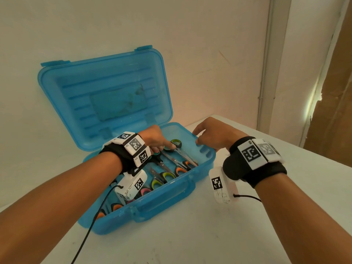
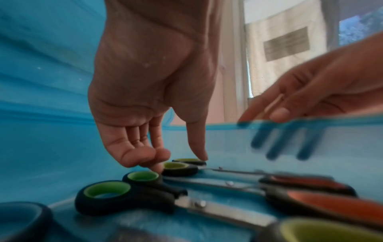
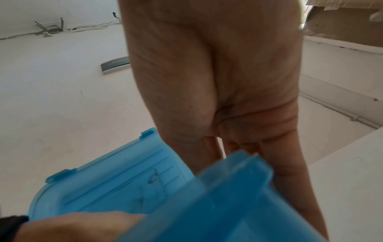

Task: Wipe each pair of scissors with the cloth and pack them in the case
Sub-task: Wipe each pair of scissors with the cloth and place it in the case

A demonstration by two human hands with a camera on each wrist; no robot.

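Note:
The blue plastic case point(image 1: 171, 195) stands open on the white table, its lid point(image 1: 106, 92) leaning back against the wall. Several scissors lie inside. My left hand point(image 1: 167, 146) reaches into the case; its thumb and curled fingers pinch the ring handles of the green-handled scissors point(image 1: 176, 143) lying on the case floor. The left wrist view shows this pinch on the scissors point(image 2: 180, 169) by the left hand point(image 2: 182, 163). My right hand point(image 1: 197, 138) rests its fingertips on the case's right rim, also seen as the right hand point(image 2: 265, 114). No cloth is in view.
Orange-handled scissors point(image 1: 181, 169), yellow-green ones point(image 1: 163, 178) and a pink-handled pair point(image 1: 144, 191) lie packed side by side. The table point(image 1: 228, 235) ends at the wall behind the case. Brown cardboard point(image 1: 335, 111) stands at the far right. A black cable point(image 1: 89, 231) hangs from my left wrist.

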